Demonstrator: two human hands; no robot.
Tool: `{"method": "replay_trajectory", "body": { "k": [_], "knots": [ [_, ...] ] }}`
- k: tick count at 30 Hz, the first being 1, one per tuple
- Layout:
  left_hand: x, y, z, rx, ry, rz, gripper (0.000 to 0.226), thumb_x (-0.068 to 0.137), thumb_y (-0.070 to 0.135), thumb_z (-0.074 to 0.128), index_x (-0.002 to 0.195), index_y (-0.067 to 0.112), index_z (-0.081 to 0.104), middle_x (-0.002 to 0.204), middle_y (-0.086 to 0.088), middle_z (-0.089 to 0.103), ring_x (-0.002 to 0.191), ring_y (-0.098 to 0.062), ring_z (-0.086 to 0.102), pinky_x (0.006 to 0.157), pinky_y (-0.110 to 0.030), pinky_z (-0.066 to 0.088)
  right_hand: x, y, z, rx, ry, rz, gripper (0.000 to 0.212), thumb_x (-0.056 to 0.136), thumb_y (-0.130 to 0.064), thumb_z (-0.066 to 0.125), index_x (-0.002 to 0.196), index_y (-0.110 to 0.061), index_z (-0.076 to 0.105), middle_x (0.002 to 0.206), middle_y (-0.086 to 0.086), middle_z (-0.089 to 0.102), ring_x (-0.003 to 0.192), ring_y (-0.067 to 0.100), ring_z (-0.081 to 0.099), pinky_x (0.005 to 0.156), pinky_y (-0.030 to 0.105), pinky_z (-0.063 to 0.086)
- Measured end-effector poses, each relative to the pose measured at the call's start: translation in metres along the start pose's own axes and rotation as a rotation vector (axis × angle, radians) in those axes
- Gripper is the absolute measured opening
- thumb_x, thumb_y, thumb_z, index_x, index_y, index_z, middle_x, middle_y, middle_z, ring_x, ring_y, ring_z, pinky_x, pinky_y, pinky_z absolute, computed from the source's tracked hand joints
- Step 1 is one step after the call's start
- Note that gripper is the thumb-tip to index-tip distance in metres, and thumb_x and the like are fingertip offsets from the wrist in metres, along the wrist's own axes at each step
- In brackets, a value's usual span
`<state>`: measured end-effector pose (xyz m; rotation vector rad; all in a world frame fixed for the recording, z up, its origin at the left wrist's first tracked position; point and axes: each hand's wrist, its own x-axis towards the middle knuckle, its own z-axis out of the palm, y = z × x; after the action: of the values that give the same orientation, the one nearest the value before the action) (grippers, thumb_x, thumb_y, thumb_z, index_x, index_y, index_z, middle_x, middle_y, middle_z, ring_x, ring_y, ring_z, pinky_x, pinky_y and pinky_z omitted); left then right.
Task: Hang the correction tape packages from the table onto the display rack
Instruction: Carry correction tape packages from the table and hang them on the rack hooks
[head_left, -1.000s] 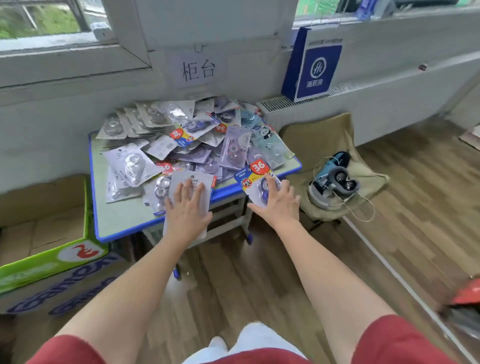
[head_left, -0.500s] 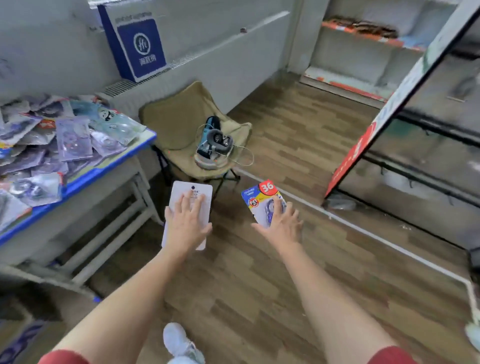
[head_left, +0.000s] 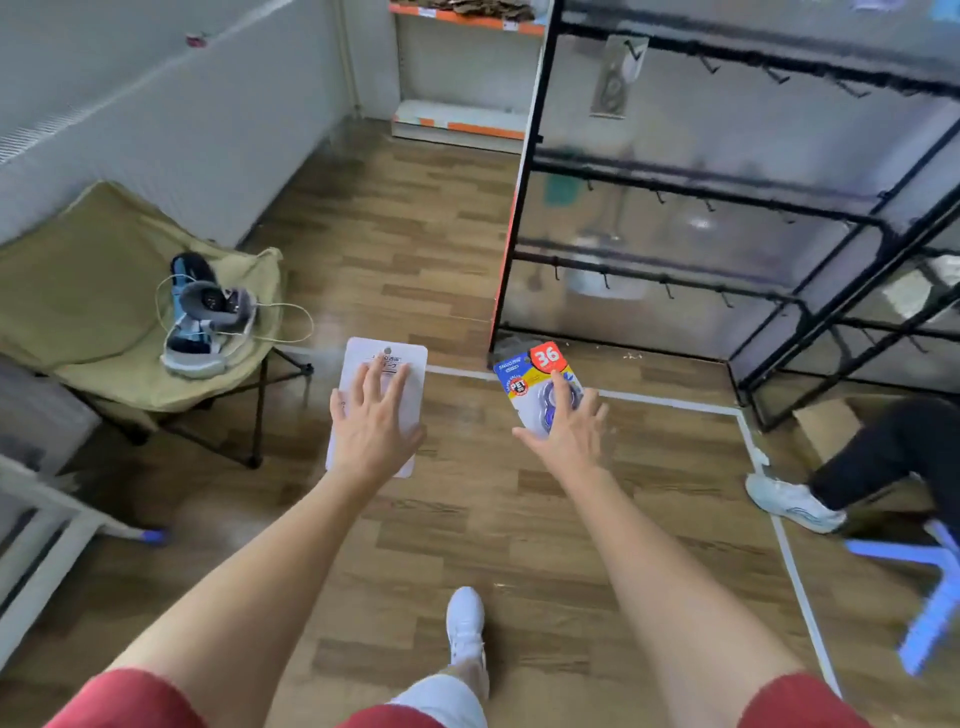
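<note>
The person's white shoe (head_left: 465, 623) is planted on the wood floor, both bare arms stretched out ahead. The left hand (head_left: 374, 421) holds a white correction tape package (head_left: 387, 353), fingers spread straight across its back. The right hand (head_left: 571, 431) holds a blue-and-yellow correction tape package (head_left: 522, 376) marked 36, fingers fanned over the blister. How the thumbs catch underneath I cannot tell. Both packages are in the air above the floor, well short of the display rack (head_left: 540, 156).

To me this is the carrying step: two packages picked, none of them hung yet. Off to the left, a folding chair (head_left: 67, 291) bears a headset (head_left: 208, 312). Further on, the rack's black bars carry rows of small hooks (head_left: 605, 280), most of them bare as far as the blur lets me see, with one hung package (head_left: 618, 78) high up.

Next, I'd say, comes stepping closer, picking a free hook and lining up a card's top hole with its tip. The white card's hole shows near its top edge. Two full hands make that awkward, so probably one package at a time.
</note>
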<state>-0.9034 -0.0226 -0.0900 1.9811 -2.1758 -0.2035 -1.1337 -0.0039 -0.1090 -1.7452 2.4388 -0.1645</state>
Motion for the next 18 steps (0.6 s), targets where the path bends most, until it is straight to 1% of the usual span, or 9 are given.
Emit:
{"method": "replay_trajectory", "body": {
  "k": [4,7,10,13,16,18],
  "knots": [
    [0.062,0.045,0.013,-0.008,0.001,0.045,0.074,0.084,0.038,0.057,0.147,0.027,0.02,0.159,0.001,0.0,0.145,-0.021,0.003,0.112,-0.046,0.013,0.064,0.031,-0.013,0.028,0.038,0.064,0.096,0.075,-0.066,0.061,0.149,-0.028,0.013,0.133,0.014,0.032,0.112,0.032,0.04,0.087,0.039,0.04],
    [0.112,0.076,0.017,-0.018,0.001,0.062,0.073,0.085,0.038,0.056,0.147,0.027,0.02,0.159,0.001,-0.001,0.145,-0.021,0.002,0.113,-0.046,0.014,0.112,0.049,-0.026,0.049,0.035,0.093,0.095,0.077,-0.065,0.06,0.149,-0.026,0.012,0.136,0.015,0.03,0.116,0.032,0.04,0.091,0.039,0.039],
    [0.161,0.107,0.016,-0.014,0.016,0.076,0.078,0.086,0.04,0.056,0.15,0.025,0.014,0.159,0.001,-0.002,0.145,-0.021,0.001,0.113,-0.046,0.013,0.16,0.064,-0.042,0.036,0.076,0.113,0.095,0.077,-0.065,0.06,0.148,-0.023,0.013,0.138,0.016,0.029,0.118,0.033,0.039,0.094,0.04,0.038],
    [0.204,0.138,0.014,-0.027,0.034,0.107,0.078,0.087,0.039,0.054,0.151,0.024,0.012,0.159,0.001,-0.001,0.145,-0.021,0.001,0.113,-0.046,0.013,0.206,0.081,-0.06,0.091,0.092,0.167,0.096,0.076,-0.063,0.063,0.147,-0.022,0.014,0.138,0.016,0.029,0.117,0.034,0.04,0.094,0.04,0.04],
    [0.246,0.17,0.016,-0.061,0.051,0.123,0.078,0.088,0.042,0.053,0.151,0.025,0.011,0.159,0.0,0.001,0.145,-0.021,0.001,0.114,-0.048,0.012,0.251,0.102,-0.072,0.092,0.154,0.178,0.096,0.075,-0.065,0.063,0.147,-0.022,0.017,0.138,0.017,0.03,0.116,0.034,0.04,0.093,0.04,0.04],
    [0.271,0.19,0.018,-0.034,0.061,0.134,0.08,0.088,0.044,0.053,0.151,0.026,0.008,0.159,-0.001,-0.001,0.145,-0.021,0.0,0.114,-0.048,0.012,0.279,0.116,-0.079,0.099,0.189,0.177,0.096,0.074,-0.065,0.063,0.146,-0.021,0.017,0.139,0.018,0.03,0.116,0.035,0.041,0.092,0.04,0.04]
  ]
}}
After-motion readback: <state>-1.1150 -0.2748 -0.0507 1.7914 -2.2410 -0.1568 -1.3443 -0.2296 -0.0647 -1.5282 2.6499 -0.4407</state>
